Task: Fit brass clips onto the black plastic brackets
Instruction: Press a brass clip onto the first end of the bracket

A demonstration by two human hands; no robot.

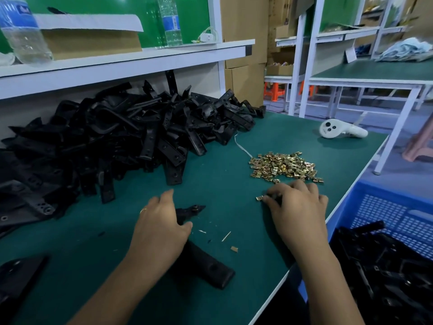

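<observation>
On green surface: left hand curled over black bracket, grip holding it near its pointed end. Right hand, just below heap of brass clips, grip narrow, fingertips pinching one brass clip against the mat. Large pile of black brackets back left under the shelf. Blue crate off right edge, holding more black parts.

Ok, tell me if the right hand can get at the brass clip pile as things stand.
Probably yes: the right hand lies on the mat just short of the clip pile, with nothing between them.
</observation>
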